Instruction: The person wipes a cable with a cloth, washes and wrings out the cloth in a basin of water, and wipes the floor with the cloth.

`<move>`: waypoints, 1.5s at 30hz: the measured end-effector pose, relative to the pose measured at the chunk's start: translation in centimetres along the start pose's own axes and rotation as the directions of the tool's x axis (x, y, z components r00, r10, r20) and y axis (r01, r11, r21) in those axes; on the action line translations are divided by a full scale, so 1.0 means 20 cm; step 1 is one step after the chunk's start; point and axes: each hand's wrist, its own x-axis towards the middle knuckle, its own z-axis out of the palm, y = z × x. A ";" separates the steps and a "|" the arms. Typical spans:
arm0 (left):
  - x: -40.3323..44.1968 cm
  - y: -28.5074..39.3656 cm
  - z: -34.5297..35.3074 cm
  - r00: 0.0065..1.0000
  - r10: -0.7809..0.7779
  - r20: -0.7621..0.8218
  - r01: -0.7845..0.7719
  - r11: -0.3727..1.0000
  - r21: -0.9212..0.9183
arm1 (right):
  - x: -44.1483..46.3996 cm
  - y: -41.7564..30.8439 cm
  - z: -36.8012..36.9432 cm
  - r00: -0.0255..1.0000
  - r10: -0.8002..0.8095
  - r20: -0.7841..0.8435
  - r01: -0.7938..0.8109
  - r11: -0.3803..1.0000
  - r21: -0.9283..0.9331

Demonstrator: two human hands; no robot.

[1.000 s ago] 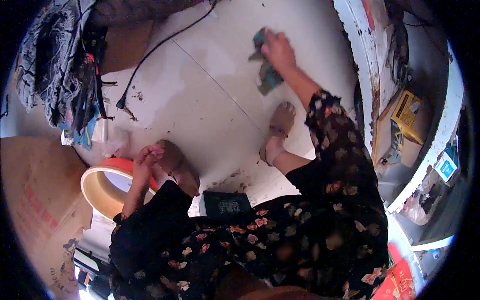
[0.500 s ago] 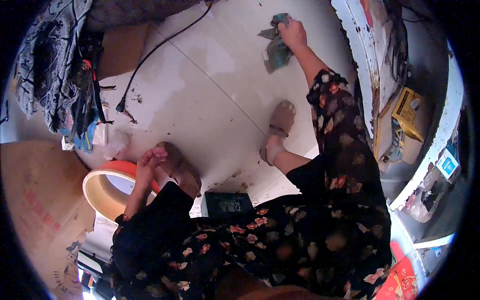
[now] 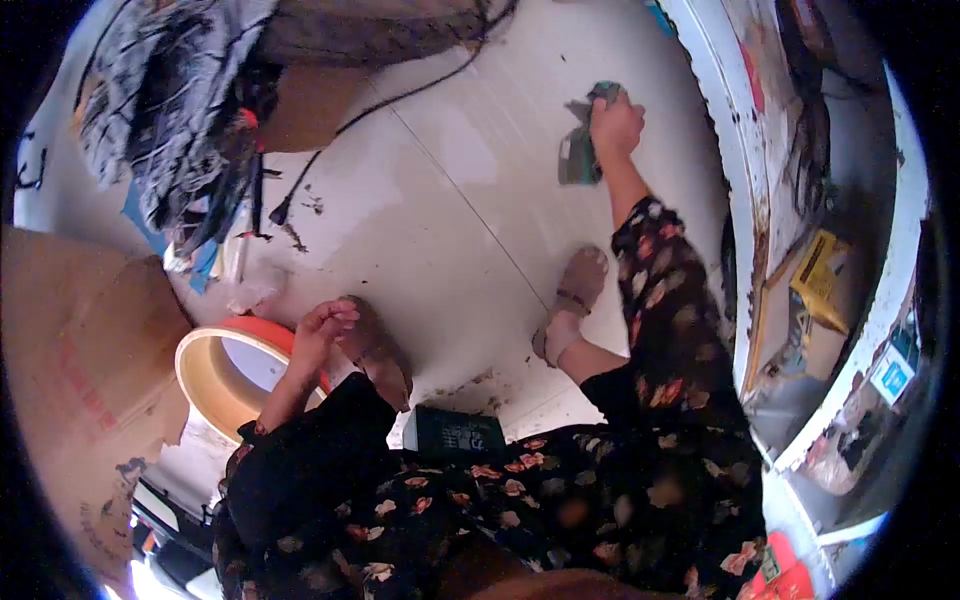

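My right hand (image 3: 616, 124) is closed on a crumpled green cloth (image 3: 580, 150), which hangs from the fingers against the pale tiled floor (image 3: 450, 140). Over by my knee, my left hand (image 3: 325, 327) has its fingers curled together beside my shoe (image 3: 375, 345); whether anything is between them I cannot make out. Just below the left hand is a round tub (image 3: 215, 385) with an orange side. My other shoe (image 3: 580, 280) is on the floor below the cloth.
A large cardboard box (image 3: 90, 370) stands at the left, below hanging grey fabric (image 3: 170, 110). A black cable (image 3: 410, 92) crosses the upper floor. Near my lap sits a dark green box (image 3: 455, 430). Rusty-edged white shelving (image 3: 745, 190) with a yellow packet (image 3: 823, 280) lines the right.
My right hand first moved up and right with the cloth, then slightly farther right and lower in view. The whole view has shifted a little. My left hand stays by my knee.
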 end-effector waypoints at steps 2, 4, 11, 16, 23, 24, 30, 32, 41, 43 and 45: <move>0.00 -0.02 0.00 0.997 -0.067 0.035 0.069 0.995 -0.067 | -0.17 -0.11 0.04 0.972 -0.228 -0.050 0.227 0.974 -0.025; 0.00 0.03 0.02 0.996 -0.044 0.073 0.049 0.997 -0.067 | -0.41 -0.22 0.08 0.887 -0.460 -0.029 0.461 0.883 0.087; 0.12 0.16 0.05 0.991 0.130 0.038 -0.130 0.991 0.003 | -1.27 -0.67 0.12 0.629 -0.757 0.179 0.706 0.652 0.277; 0.08 0.28 0.07 0.917 0.393 0.066 -0.392 0.920 -0.022 | -1.54 -0.79 0.10 0.215 -0.927 0.306 0.696 0.366 0.618; -0.13 0.44 -0.08 0.883 0.413 -0.220 -0.441 0.892 -0.096 | -1.02 -0.82 -0.29 0.430 -0.577 0.694 -0.646 0.341 0.683; -0.16 0.45 -0.11 0.868 0.424 -0.257 -0.461 0.881 -0.102 | -0.94 -0.85 -0.39 0.480 -0.588 0.651 -0.692 0.202 0.693; -0.43 0.50 -0.20 0.805 0.470 -0.361 -0.540 0.833 -0.121 | -0.63 -1.11 -0.58 0.443 -0.503 0.742 -0.835 0.070 0.546; -0.53 0.49 -0.23 0.789 0.492 -0.368 -0.564 0.817 -0.117 | -0.66 -1.11 -0.63 0.428 -0.433 0.793 -0.819 0.184 0.543; -0.83 0.39 -0.32 0.742 0.571 -0.352 -0.603 0.797 0.022 | -0.70 -0.85 -1.30 0.466 -0.633 0.618 0.207 0.757 0.620; -0.91 0.48 -0.29 0.595 0.721 -0.355 -0.720 0.674 0.162 | -0.74 -0.72 -1.51 0.532 -0.651 0.542 0.290 0.741 0.606; -0.99 0.60 -0.28 0.440 0.847 -0.298 -0.837 0.507 0.205 | -0.82 -0.60 -1.75 0.627 -0.640 0.443 0.271 0.713 0.646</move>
